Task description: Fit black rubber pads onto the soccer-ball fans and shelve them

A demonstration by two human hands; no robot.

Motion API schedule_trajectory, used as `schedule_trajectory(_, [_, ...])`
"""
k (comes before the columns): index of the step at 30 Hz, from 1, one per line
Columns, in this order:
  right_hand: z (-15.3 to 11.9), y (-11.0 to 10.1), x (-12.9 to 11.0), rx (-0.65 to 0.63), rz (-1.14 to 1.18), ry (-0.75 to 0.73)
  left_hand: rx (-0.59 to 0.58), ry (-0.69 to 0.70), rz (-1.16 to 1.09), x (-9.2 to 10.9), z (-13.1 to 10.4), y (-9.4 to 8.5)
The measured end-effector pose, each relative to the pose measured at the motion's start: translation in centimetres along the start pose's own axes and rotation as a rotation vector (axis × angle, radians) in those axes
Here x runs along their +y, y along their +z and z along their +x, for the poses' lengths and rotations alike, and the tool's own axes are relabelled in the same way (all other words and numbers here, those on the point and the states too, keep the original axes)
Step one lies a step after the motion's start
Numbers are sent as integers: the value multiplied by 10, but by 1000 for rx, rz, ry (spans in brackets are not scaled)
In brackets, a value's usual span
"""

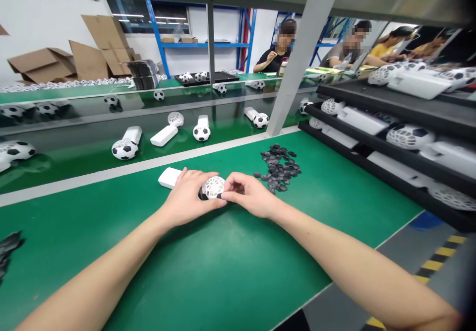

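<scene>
Your left hand (189, 192) wraps ball (214, 186), thumb in front, looks like decent brace. Right hand (249, 192): thumb and fingertips closed together at ball's right side, can't tell on what. I'd press square, gently, lattice looks bendy. Wrists low, right forearm (334, 249) slanting over worktop's (208, 281) right edge. Ball's nearish far edge; black pieces (280, 167) toward far right corner.

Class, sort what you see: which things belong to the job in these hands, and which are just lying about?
Job in hand:
- white openwork ball, held by the left hand, right hand at its edge
- black pieces beyond the right hand, probably

Apparently just lying about:
- cardboard boxes by the wall
- striped floor tape
</scene>
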State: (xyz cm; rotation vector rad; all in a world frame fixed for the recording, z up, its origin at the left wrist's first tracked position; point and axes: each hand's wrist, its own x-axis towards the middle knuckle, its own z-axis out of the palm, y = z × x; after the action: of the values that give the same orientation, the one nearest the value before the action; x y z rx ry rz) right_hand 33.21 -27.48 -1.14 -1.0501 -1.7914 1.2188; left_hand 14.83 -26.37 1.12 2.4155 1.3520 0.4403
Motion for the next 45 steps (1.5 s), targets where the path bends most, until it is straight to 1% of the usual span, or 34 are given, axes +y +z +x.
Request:
schedule_trajectory(3, [0,0,0,-6,6,0,-13,10,-17,-1,1,0])
schedule_trajectory(8, [-1,4,0,20,24,19,26,36,-13,-1,1,2])
schedule_trajectory(11, [0,6,1,26,62,38,24,45,-15,-1,1,2])
schedule_trajectory(17, [3,1,1,4,178,178,8,63,-44,-1,0,-1])
schedule_trajectory(21, [2,4,3,-83,147,127,17,69,-67,1,2,-1])
schedule_trajectory(25, [3,6,4,-79,111,125,54,53,-53,1,1,0])
schedule_trajectory(27, [5,-2,4,-82,7,90,31,74,-51,-2,-1,1])
schedule_trajectory(28, [6,-10,3,-41,-104,60,15,92,-46,-3,-2,1])
schedule_trajectory(30, [7,-29,3,127,-446,46,10,119,-26,-7,-3,2])
schedule_trajectory(31, [7,-39,4,215,-638,79,20,123,-15,-8,-3,2])
schedule_trajectory(32, [7,-48,5,273,-803,132,26,123,-5,-9,-3,1])
schedule_trajectory(33, [6,-55,6,292,-924,192,17,120,0,-9,-4,0])
schedule_trajectory(34, [6,-59,6,279,-1001,243,-10,114,0,-9,-4,-1])
schedule_trajectory(36, [5,-59,7,226,-1059,289,-114,89,-15,-6,-5,-4])
schedule_trajectory(38, [5,-53,5,198,-1091,295,-198,46,-54,-2,-6,-5])
schedule_trajectory(39, [5,-48,3,190,-1112,295,-203,23,-80,0,-7,-4])
schedule_trajectory(42, [5,-40,0,190,-1151,282,-145,-4,-160,3,-8,0])
schedule_trajectory(43, [5,-40,0,190,-1152,276,-146,8,-182,3,-8,1])
schedule_trajectory(45, [4,-43,0,180,-1150,261,-195,44,-218,-1,-7,0])
